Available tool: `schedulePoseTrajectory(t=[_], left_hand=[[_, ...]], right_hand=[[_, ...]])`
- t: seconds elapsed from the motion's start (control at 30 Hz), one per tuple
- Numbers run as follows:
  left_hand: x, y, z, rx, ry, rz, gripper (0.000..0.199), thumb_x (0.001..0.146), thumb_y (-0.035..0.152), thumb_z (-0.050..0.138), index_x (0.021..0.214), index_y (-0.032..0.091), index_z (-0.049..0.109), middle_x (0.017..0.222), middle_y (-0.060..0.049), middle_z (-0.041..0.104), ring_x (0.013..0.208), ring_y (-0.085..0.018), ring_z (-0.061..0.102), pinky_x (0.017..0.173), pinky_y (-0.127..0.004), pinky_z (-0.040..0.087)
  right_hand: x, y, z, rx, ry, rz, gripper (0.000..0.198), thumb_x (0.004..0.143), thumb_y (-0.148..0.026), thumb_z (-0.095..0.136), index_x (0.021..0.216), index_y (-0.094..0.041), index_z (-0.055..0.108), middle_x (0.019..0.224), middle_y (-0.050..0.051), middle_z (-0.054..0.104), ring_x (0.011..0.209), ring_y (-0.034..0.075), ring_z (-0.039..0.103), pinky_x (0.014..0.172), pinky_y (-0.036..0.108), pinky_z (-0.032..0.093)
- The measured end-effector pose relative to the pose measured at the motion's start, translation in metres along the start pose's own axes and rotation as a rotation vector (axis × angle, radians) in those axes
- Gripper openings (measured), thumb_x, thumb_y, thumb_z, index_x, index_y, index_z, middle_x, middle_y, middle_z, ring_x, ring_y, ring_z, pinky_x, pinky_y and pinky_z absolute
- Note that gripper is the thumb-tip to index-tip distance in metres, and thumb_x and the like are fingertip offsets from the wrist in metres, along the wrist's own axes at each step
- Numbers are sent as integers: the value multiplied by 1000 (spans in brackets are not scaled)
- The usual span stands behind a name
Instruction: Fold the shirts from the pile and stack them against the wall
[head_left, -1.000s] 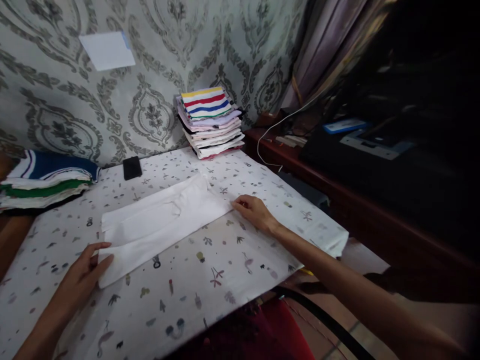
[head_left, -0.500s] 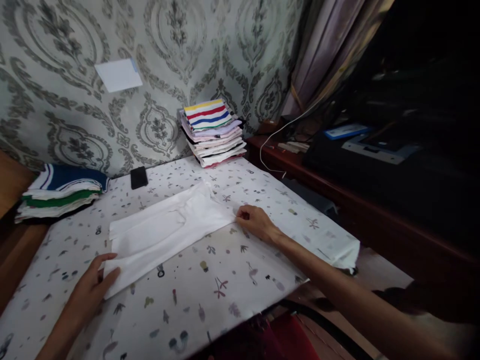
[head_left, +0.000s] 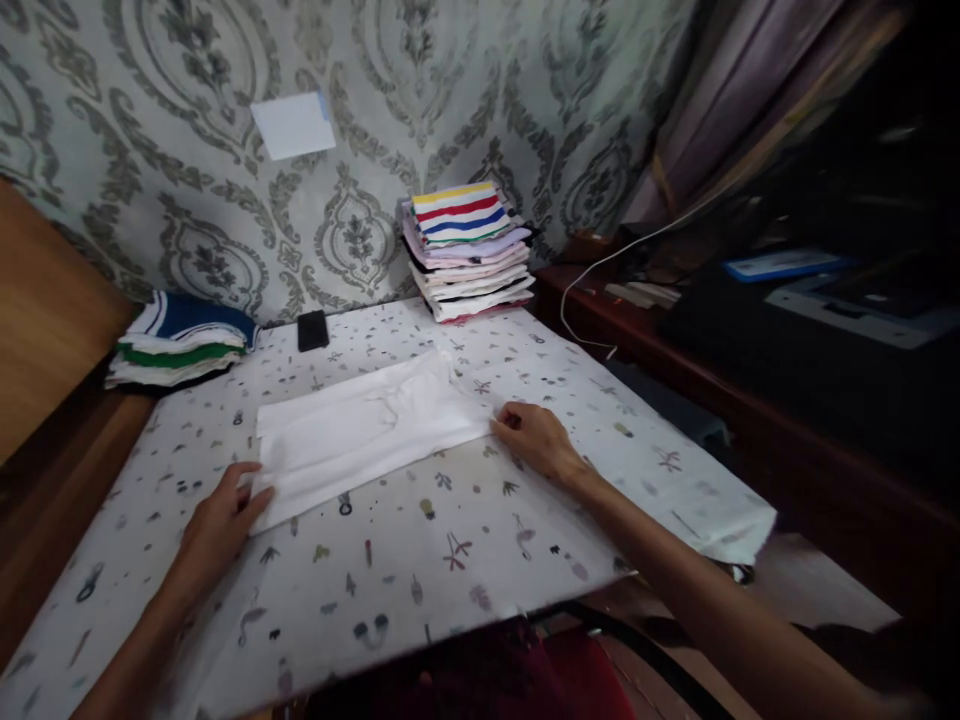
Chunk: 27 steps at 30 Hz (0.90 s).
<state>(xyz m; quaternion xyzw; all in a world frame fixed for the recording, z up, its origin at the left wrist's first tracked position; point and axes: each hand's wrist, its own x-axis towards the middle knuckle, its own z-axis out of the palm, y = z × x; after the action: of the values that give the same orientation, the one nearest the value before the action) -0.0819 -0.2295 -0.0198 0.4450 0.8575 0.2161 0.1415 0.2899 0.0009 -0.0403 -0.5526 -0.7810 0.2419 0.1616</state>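
A white garment (head_left: 360,430) lies folded into a long strip, slightly creased, across the patterned tablecloth (head_left: 420,560). At its near left corner is my left hand (head_left: 217,515), with the thumb on the cloth and the fingers bent about the edge. My right hand (head_left: 536,435) pinches the pointed right end of the garment between thumb and curled fingers. Between the two hands the fabric lies stretched out on the table.
Folded clothes (head_left: 469,260) are piled at the back, a striped piece on top. A second, lower pile (head_left: 184,345) stands at the left, near a black phone (head_left: 313,330). A white cable (head_left: 585,275) hangs over the dark red furniture (head_left: 675,370) on the right.
The view has swung left, so everything sits further right in the picture. Both hands stay at the same ends of the white garment, which keeps its shape.
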Motion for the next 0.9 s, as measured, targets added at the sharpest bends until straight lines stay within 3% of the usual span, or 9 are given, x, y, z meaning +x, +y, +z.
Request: schedulePoseTrajectory(t=[0.1,0.27,0.37,0.47,0.73,0.9], left_hand=[[-2,-1,-2,32,-5,20,51,83,64,47,116,26,53,61,5,54,58,-20,55,56,-28,40],[-5,-6,-2,-12,-5,30,48,88,64,42,119,28,49,65,6,55,57,-18,53,54,-26,38],[-5,-8,1,-33,31,55,46,90,63,39,118,28,49,63,6,52,56,-18,51,54,-26,38],[-6,-8,4,-95,67,68,44,89,59,41,117,26,50,64,6,50,55,-17,49,54,-26,38],[-6,-15,7,-328,80,42,35,86,44,49,114,23,49,67,6,52,56,-14,49,54,-25,39],[-6,-14,7,-156,101,23,31,88,39,47,115,25,50,75,4,60,63,-16,56,60,-28,41]], right_hand=[[-1,-1,-1,2,-17,-6,13,82,-30,58,73,-21,62,72,2,68,67,17,58,60,28,37],[20,-23,0,-105,92,-74,22,86,-35,56,99,-21,68,93,4,69,82,19,62,68,29,43],[50,-50,7,-210,5,-171,25,93,-33,51,106,-20,68,110,7,68,99,21,62,80,31,44],[79,-72,20,-298,-63,-174,26,96,-32,49,111,-19,66,123,10,64,110,24,59,83,32,44],[107,-75,49,-306,4,-143,16,89,-19,50,89,-18,66,100,8,68,91,21,62,68,29,40],[103,-71,54,-236,140,-181,16,92,-21,48,93,-17,64,100,10,67,90,22,61,71,30,41]])
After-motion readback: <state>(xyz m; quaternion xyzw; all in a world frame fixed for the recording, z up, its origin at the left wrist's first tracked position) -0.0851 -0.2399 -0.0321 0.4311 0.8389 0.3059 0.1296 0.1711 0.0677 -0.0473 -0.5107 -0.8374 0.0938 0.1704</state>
